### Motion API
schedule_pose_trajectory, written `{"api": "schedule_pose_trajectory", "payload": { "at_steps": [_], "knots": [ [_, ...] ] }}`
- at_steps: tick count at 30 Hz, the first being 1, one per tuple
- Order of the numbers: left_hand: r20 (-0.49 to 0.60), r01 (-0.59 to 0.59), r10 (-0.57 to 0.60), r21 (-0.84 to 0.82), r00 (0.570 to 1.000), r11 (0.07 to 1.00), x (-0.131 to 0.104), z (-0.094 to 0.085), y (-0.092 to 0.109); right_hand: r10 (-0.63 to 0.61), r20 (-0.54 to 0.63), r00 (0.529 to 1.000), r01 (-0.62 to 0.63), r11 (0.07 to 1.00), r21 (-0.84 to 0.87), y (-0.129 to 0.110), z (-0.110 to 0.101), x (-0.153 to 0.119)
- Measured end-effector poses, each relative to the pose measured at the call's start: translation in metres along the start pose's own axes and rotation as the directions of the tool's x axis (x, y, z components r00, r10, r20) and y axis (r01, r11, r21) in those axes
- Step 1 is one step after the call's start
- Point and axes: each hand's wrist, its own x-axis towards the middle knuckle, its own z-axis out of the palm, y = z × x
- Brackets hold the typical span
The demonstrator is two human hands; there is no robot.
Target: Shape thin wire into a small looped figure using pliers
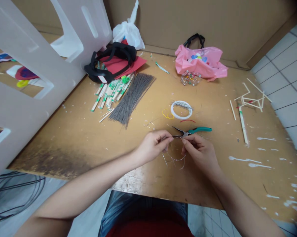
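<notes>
my left hand (157,144) and right hand (201,151) are both pinched small, with fingertips on a thin, shiny wire loop (176,160) that hangs just under them, near the front edge. it looks like i am working a tiny bit of the wire between my fingers. i think a move here calls for a soft, steady pinch, so the wire does not slip or bend wrong.

just past my fingers lie the pliers with a blue-green handle (200,129), their jaws apart. farther off are a round white plastic ring (181,117), a big bunch of thin grey wires (131,98) and a crinkly pink plastic bag (200,62).

the brown wooden surface (89,128) has a dark, worn patch on the left and white drips (247,160) on the right. a tan wall (160,23) stands at the back, and white square tiles (286,75) show on the right.
</notes>
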Motion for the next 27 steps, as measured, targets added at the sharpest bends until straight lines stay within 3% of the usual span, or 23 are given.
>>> {"api": "schedule_pose_trajectory", "payload": {
  "at_steps": [8,13,18,20,22,25,27],
  "knots": [
    [-0.011,0.021,-0.021,0.041,1.0,0.999,0.006,-0.013,0.003,0.059,0.021,0.998,-0.061,0.993,0.1,0.001,-0.007,0.005],
    [-0.01,0.068,-0.071,-0.183,0.997,0.981,0.008,-0.013,0.002,0.077,0.065,0.995,-0.086,0.985,0.151,-0.001,-0.006,0.005],
    [-0.068,0.14,-0.18,-0.387,0.981,0.911,0.011,-0.015,0.0,0.119,0.138,0.983,-0.172,0.858,0.483,0.003,-0.005,0.008],
    [-0.085,0.157,-0.221,-0.466,0.972,0.871,0.012,-0.016,-0.001,0.137,0.135,0.981,-0.184,0.873,0.452,0.006,-0.002,0.008],
    [-0.076,0.167,-0.247,-0.544,0.966,0.823,0.013,-0.013,-0.003,0.128,0.148,0.981,-0.169,0.935,0.312,0.008,0.002,0.006],
    [-0.026,0.182,-0.256,-0.635,0.966,0.751,0.011,-0.005,-0.004,0.043,0.163,0.986,-0.069,0.985,0.157,0.008,0.009,0.002],
    [0.015,0.188,-0.238,-0.662,0.971,0.725,0.009,0.002,-0.004,-0.039,0.106,0.994,0.025,0.992,0.127,0.006,0.01,0.0]
  ]
}}
